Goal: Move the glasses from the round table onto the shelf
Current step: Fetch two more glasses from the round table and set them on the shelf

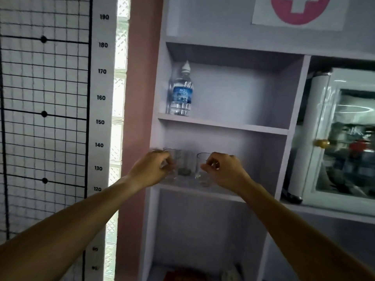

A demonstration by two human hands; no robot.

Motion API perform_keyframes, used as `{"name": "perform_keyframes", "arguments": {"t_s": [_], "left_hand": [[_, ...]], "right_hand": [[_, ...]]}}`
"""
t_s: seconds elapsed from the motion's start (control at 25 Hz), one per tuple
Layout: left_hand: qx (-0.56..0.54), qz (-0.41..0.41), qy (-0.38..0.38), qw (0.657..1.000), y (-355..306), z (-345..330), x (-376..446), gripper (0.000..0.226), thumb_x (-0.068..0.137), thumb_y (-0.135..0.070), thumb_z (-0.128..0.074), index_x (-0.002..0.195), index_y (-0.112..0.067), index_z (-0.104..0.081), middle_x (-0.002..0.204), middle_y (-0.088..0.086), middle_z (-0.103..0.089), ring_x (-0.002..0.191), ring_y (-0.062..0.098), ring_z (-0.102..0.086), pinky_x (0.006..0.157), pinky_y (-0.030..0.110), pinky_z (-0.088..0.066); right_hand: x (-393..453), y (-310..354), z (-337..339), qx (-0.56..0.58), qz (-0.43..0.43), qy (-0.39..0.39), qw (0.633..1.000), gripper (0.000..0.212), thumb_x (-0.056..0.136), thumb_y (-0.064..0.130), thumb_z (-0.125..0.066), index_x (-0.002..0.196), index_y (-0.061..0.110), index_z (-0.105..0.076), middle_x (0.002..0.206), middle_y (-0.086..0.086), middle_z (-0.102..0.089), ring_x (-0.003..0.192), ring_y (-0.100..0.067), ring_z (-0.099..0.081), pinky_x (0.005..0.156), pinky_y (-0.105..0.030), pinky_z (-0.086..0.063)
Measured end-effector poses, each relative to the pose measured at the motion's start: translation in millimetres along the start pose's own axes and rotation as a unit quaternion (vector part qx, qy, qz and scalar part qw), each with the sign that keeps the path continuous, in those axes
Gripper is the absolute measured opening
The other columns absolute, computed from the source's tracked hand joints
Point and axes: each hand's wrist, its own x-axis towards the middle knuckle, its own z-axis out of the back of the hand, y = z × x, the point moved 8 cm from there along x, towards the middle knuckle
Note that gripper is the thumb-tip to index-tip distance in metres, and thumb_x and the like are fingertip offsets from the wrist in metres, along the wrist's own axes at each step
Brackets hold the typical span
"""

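Observation:
Both my arms reach into the middle compartment of a pale lilac shelf unit (223, 196). My left hand (151, 169) grips a clear glass (174, 159) at the left of that compartment. My right hand (223, 171) grips a second clear glass (200, 171) by its side. Both glasses stand upright at shelf-board level; whether they rest on it I cannot tell. Between them, further back, stands a third glass (185, 165) with something dark at its bottom. The round table is out of view.
A water bottle (181, 92) stands on the shelf board above. To the right is a white glass-door cabinet (345, 138) with a brass knob. A height chart (100, 98) with a black wire grid hangs on the left. A red-cross sign (298, 9) is above.

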Motion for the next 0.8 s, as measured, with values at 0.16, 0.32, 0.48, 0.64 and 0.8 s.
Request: {"name": "perform_keyframes", "arguments": {"t_s": [0.16,0.32,0.48,0.64,0.8], "left_hand": [[0.028,0.046,-0.001,0.999,3.6,-6.4,2.6,0.013,0.087,-0.027,-0.07,0.082,-0.02,-0.062,0.086,-0.005,-0.059,0.079,0.019,-0.06,0.069,0.034,-0.051],[0.064,0.081,-0.004,0.995,3.0,-13.2,5.7,0.008,0.089,-0.024,-0.067,0.088,-0.016,-0.065,0.093,0.001,-0.065,0.087,0.026,-0.062,0.075,0.038,-0.053],[0.092,0.106,0.009,0.99,2.9,-19.3,15.5,0.008,0.09,-0.023,-0.064,0.089,-0.016,-0.066,0.098,0.007,-0.07,0.091,0.028,-0.063,0.081,0.042,-0.053],[0.091,0.14,0.036,0.985,9.7,-28.0,21.0,0.012,0.088,-0.027,-0.067,0.078,-0.025,-0.06,0.081,0.0,-0.067,0.08,0.025,-0.064,0.073,0.035,-0.052],[0.107,0.147,0.034,0.983,16.2,-31.8,25.1,0.012,0.089,-0.032,-0.067,0.085,-0.022,-0.063,0.085,0.004,-0.068,0.081,0.025,-0.065,0.076,0.035,-0.053]], "right_hand": [[20.4,-14.8,-13.6,0.029,0.022,0.011,0.999,0.013,0.087,0.039,-0.065,0.078,0.031,-0.062,0.086,0.002,-0.07,0.079,-0.018,-0.064,0.068,-0.028,-0.051],[31.0,-24.5,-27.8,0.058,0.042,0.023,0.997,0.026,0.087,0.035,-0.067,0.065,0.034,-0.052,0.076,0.007,-0.065,0.074,-0.018,-0.063,0.058,-0.024,-0.044],[36.1,-29.8,-36.2,0.081,0.063,0.014,0.995,0.024,0.085,0.033,-0.069,0.066,0.033,-0.054,0.078,0.003,-0.067,0.075,-0.021,-0.065,0.063,-0.029,-0.048],[41.4,-35.2,-44.4,0.094,0.079,0.012,0.992,0.018,0.084,0.033,-0.069,0.071,0.025,-0.059,0.077,0.003,-0.07,0.075,-0.021,-0.066,0.063,-0.028,-0.047],[45.4,-39.5,-50.4,0.118,0.07,-0.004,0.991,0.012,0.085,0.033,-0.069,0.084,0.021,-0.069,0.084,-0.002,-0.074,0.078,-0.022,-0.069,0.068,-0.03,-0.054]]}}
